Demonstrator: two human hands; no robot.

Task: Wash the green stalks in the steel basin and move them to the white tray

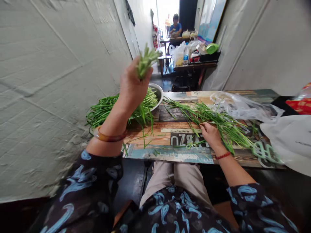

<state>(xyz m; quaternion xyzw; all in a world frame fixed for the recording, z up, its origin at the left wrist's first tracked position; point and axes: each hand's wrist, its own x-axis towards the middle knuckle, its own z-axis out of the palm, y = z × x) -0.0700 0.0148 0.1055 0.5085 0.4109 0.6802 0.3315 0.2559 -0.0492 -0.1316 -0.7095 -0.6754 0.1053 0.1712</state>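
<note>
Patchwork wood-look table (167, 132), long thin green stalks (147, 61), pale-ended, bunched in left fingers (148, 72)

Raised bunch (146, 63): pale green.
Piled stalks (103, 110): deep green, paler at the ends.
Loose stalks (220, 123): mid green to yellow-green.
Bowl (160, 94): silvery grey.
Tabletop (167, 156): patchwork plank pattern; orange-brown, cream, dark brown, worn pale blue; whitish lettering on a dark panel.
Blouse (167, 207): black, light-blue paisley and leaf-like motifs.
Trousers (160, 178): beige.
Bangle (109, 136): amber-brown.
Bracelet (223, 156): red.
Packet (302, 102): red with yellow marks.
Wall (55, 58): greyish white.
Far person's top (177, 27): blue.
</note>
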